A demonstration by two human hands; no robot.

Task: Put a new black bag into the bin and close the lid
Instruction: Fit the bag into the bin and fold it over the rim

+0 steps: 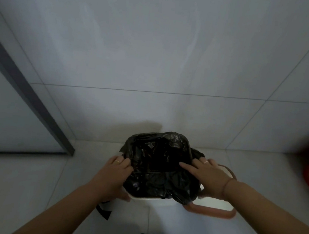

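The white bin (152,200) stands on the tiled floor against the wall; the black bag (160,165) lines its mouth, folded over the rim; the left hand (113,173) pinches the bag at the bin's left edge; the right hand (210,178) (fingers spread, clasping nothing) presses the bag at the right edge, above the orange-rimmed lid (216,210).

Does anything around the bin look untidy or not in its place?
The crumpled black plastic bag is not yet smooth over the white bin: it bunches at the near rim. The lid with the pinkish rim lies beside the bin.
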